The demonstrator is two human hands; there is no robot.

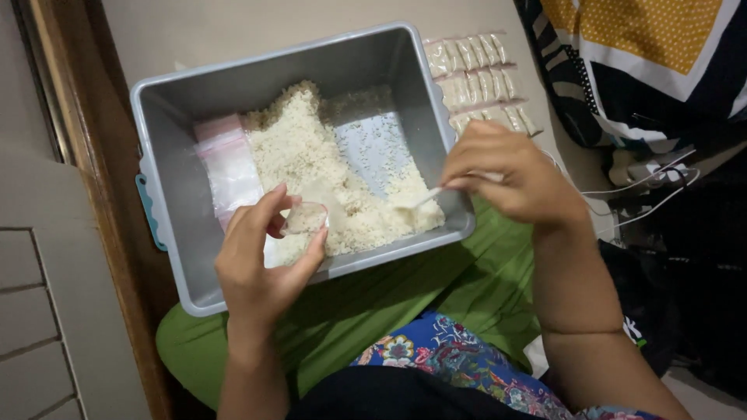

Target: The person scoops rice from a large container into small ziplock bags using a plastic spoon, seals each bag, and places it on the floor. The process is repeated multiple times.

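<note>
Left hand [261, 260] pinches a small bag [305, 219] open over rice [311, 155]; right hand [510, 175] grips a spoon [420, 202]; keep the bag mouth steady, low in the bin [167, 117].

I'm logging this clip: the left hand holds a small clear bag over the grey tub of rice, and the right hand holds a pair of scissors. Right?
Not quite. The head view shows the right hand holding a small white spoon, not scissors. The rest stands: the left hand holds a small clear bag over the grey tub of rice.
</note>
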